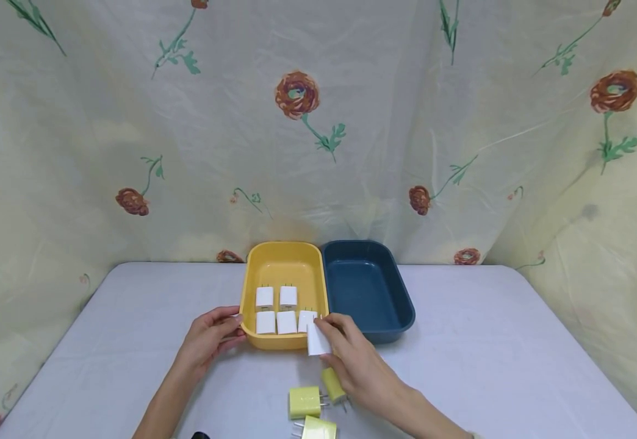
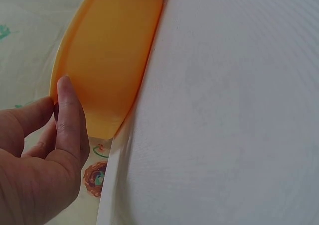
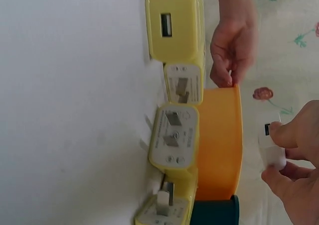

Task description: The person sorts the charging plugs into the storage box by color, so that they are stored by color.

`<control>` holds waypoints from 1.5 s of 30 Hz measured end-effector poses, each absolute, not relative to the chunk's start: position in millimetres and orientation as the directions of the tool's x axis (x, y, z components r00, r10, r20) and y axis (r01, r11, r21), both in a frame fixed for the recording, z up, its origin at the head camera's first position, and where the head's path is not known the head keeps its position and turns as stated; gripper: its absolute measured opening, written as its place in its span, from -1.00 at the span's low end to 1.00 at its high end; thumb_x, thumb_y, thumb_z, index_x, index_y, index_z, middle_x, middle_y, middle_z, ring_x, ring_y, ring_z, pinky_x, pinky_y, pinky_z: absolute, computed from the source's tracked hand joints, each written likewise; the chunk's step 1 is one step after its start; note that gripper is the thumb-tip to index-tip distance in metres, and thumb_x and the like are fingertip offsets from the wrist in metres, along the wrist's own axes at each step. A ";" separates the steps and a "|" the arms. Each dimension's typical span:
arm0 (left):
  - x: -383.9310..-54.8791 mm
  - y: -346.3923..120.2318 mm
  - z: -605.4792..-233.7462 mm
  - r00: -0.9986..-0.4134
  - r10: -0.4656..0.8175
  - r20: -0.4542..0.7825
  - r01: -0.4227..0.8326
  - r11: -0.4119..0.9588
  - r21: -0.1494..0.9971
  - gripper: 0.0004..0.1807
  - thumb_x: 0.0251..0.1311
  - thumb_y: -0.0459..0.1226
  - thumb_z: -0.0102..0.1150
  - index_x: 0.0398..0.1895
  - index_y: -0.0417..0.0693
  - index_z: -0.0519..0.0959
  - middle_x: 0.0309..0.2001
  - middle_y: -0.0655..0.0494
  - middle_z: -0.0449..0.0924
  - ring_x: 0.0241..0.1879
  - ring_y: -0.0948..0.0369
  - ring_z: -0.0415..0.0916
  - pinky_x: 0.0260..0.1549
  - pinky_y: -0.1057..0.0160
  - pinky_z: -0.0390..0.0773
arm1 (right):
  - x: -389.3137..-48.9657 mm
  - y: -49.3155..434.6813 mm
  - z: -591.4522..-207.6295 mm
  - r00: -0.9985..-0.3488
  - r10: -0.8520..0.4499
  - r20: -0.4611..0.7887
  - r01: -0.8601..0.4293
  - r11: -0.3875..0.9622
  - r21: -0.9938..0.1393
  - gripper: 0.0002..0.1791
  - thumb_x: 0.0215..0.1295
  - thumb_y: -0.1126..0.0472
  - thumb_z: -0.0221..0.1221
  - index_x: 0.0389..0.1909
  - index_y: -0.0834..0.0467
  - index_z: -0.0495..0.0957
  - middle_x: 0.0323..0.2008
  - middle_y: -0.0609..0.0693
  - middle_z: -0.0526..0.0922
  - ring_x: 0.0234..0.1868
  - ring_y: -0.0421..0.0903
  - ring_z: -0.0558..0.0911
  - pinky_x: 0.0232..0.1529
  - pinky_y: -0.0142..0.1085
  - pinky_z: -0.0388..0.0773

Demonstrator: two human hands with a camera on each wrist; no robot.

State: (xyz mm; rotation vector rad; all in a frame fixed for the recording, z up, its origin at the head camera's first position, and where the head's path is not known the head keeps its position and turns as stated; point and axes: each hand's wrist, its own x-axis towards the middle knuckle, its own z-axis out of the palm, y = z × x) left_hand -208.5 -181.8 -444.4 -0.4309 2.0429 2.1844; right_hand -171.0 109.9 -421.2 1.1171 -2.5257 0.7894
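Observation:
My left hand (image 1: 207,340) pinches the near left rim of a yellow tray (image 1: 282,342); the left wrist view shows thumb and fingers on that rim. Inside the tray, several white USB wall chargers (image 1: 265,322) lie in two rows toward its near end. My right hand (image 1: 359,367) holds another white charger (image 1: 318,342) between thumb and fingers, over the tray's near right corner. In the right wrist view, a dark port shows on this held charger (image 3: 269,148). Below my right hand, several yellow chargers (image 1: 304,402) with metal prongs lie on the table.
A dark blue tray (image 1: 368,335) stands directly against the yellow tray's right side. Both sit at the far edge of a white-covered table (image 1: 489,341). A flower-patterned curtain (image 1: 351,183) hangs behind. Part of a small black object (image 1: 200,435) shows at the bottom edge.

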 end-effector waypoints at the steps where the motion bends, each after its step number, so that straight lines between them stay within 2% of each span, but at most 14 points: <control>1: -208.6 -181.9 -444.3 -0.952 -0.105 -0.286 -0.278 -0.082 0.957 -0.62 0.37 -0.35 0.16 0.21 -0.27 0.48 -0.08 -0.15 0.56 -0.27 0.17 0.62 -0.16 0.21 0.71 | -172.9 110.0 -419.9 -0.677 -0.597 0.430 -0.736 0.560 -0.381 -0.35 0.28 0.37 0.30 0.38 0.21 0.33 0.22 0.05 0.34 0.15 -0.12 0.44 0.16 -0.22 0.56; 12: -208.0 -182.0 -443.7 -0.952 -0.105 -0.289 -0.281 -0.082 0.956 -0.62 0.37 -0.35 0.16 0.21 -0.27 0.48 -0.08 -0.15 0.57 -0.27 0.17 0.62 -0.16 0.21 0.71 | -198.3 110.6 -400.9 -0.698 -0.577 0.424 -0.716 0.560 -0.416 -0.41 0.30 0.28 0.30 0.33 0.24 0.40 0.19 0.06 0.41 0.08 -0.08 0.53 0.06 -0.25 0.62; 15: -208.2 -181.9 -444.3 -0.951 -0.108 -0.290 -0.282 -0.080 0.956 -0.62 0.36 -0.34 0.17 0.21 -0.27 0.48 -0.08 -0.15 0.57 -0.26 0.17 0.62 -0.17 0.22 0.71 | -208.5 109.2 -396.7 -0.692 -0.570 0.444 -0.722 0.534 -0.440 -0.39 0.27 0.32 0.31 0.33 0.28 0.39 0.13 0.10 0.42 0.06 -0.04 0.57 0.02 -0.25 0.65; 18: -207.2 -183.0 -444.9 -0.952 -0.111 -0.286 -0.278 -0.079 0.957 -0.62 0.36 -0.34 0.18 0.20 -0.26 0.49 -0.08 -0.14 0.57 -0.27 0.17 0.62 -0.17 0.22 0.71 | -217.5 105.6 -396.2 -0.692 -0.561 0.454 -0.722 0.527 -0.448 -0.47 0.27 0.31 0.32 0.25 0.28 0.47 0.04 0.09 0.44 -0.02 -0.04 0.58 -0.05 -0.30 0.66; 22: -206.9 -183.5 -445.4 -0.959 -0.101 -0.266 -0.259 -0.078 0.963 -0.62 0.36 -0.36 0.16 0.20 -0.29 0.48 -0.09 -0.14 0.57 -0.27 0.17 0.62 -0.16 0.21 0.71 | -222.7 102.3 -399.9 -0.720 -0.552 0.422 -0.694 0.568 -0.442 -0.66 0.27 0.22 0.35 0.05 0.18 0.63 -0.04 0.01 0.44 -0.12 -0.10 0.47 -0.19 -0.32 0.57; 24: -207.3 -183.0 -445.3 -0.960 -0.099 -0.261 -0.254 -0.077 0.964 -0.62 0.36 -0.36 0.16 0.20 -0.29 0.48 -0.10 -0.14 0.57 -0.27 0.16 0.62 -0.16 0.21 0.71 | -222.9 101.6 -401.7 -0.740 -0.548 0.390 -0.672 0.585 -0.454 -0.68 0.26 0.20 0.36 0.02 0.14 0.64 -0.02 -0.01 0.43 -0.10 -0.12 0.44 -0.15 -0.31 0.56; 27: -208.1 -182.1 -445.8 -0.960 -0.101 -0.261 -0.255 -0.071 0.964 -0.63 0.37 -0.36 0.16 0.20 -0.28 0.48 -0.10 -0.13 0.57 -0.27 0.16 0.61 -0.16 0.20 0.71 | -222.0 102.1 -402.7 -0.759 -0.544 0.358 -0.650 0.601 -0.465 -0.61 0.25 0.18 0.37 0.10 0.13 0.61 0.06 0.02 0.46 -0.01 -0.10 0.46 -0.03 -0.23 0.60; 31: -207.8 -182.2 -446.5 -0.960 -0.107 -0.258 -0.251 -0.070 0.965 -0.64 0.37 -0.35 0.16 0.19 -0.28 0.49 -0.11 -0.13 0.57 -0.28 0.16 0.61 -0.16 0.20 0.71 | -221.2 103.2 -402.4 -0.762 -0.554 0.336 -0.647 0.620 -0.443 -0.50 0.29 0.13 0.34 0.22 0.13 0.53 0.16 0.04 0.52 0.11 -0.04 0.50 0.10 -0.11 0.58; 36: -206.9 -183.0 -446.7 -0.965 -0.095 -0.245 -0.238 -0.078 0.968 -0.63 0.36 -0.37 0.16 0.18 -0.31 0.48 -0.12 -0.13 0.58 -0.27 0.17 0.62 -0.18 0.22 0.71 | -221.6 107.6 -399.7 -0.752 -0.592 0.292 -0.657 0.629 -0.416 -0.51 0.31 0.08 0.31 0.23 0.13 0.54 0.18 0.05 0.56 0.18 0.01 0.50 0.15 -0.01 0.54; 42: -206.7 -183.2 -445.8 -0.962 -0.094 -0.257 -0.250 -0.084 0.965 -0.63 0.36 -0.35 0.17 0.19 -0.30 0.48 -0.10 -0.13 0.58 -0.26 0.16 0.62 -0.18 0.22 0.71 | -221.3 109.6 -392.6 -0.757 -0.611 0.231 -0.644 0.639 -0.420 -0.51 0.26 0.15 0.36 0.20 0.13 0.55 0.14 0.03 0.56 0.12 -0.02 0.55 0.10 -0.12 0.60; 45: -207.5 -182.4 -445.3 -0.959 -0.097 -0.267 -0.259 -0.086 0.962 -0.63 0.36 -0.35 0.18 0.18 -0.29 0.49 -0.10 -0.13 0.58 -0.26 0.16 0.62 -0.18 0.22 0.71 | -222.1 109.1 -389.0 -0.749 -0.616 0.244 -0.654 0.627 -0.424 -0.51 0.23 0.21 0.38 0.19 0.15 0.55 0.13 0.04 0.56 0.08 -0.04 0.57 0.05 -0.16 0.63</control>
